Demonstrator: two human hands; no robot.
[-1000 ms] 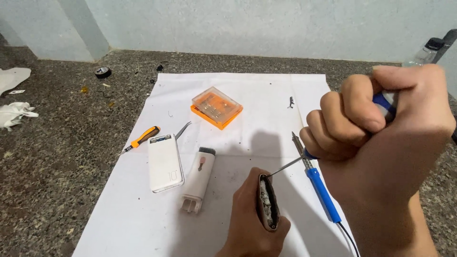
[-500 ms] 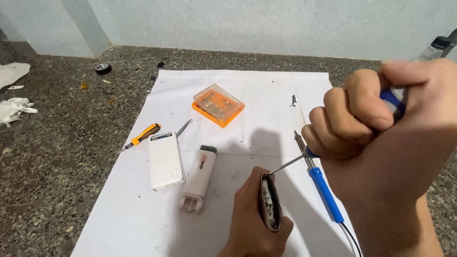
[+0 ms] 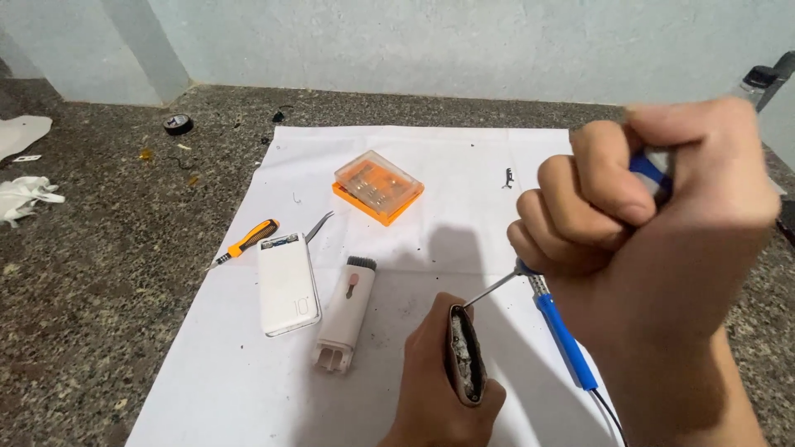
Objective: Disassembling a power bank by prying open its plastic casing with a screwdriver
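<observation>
Clamped: left hand (image 3: 435, 381) around device (image 3: 465, 354), held on edge | right hand (image 3: 654, 223) fisted on screwdriver (image 3: 497, 290), tip at device's top

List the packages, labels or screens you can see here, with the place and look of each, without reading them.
Orange bit case: flat box with a clear lid, upper middle of the white sheet.
White power bank: flat rounded slab, left of centre, grey marking near its lower end.
No screens visible.

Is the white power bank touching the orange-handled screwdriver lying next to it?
Apart. The head view shows a strip of white paper between the white power bank and the orange-handled screwdriver, which lies off its upper left corner.
</observation>
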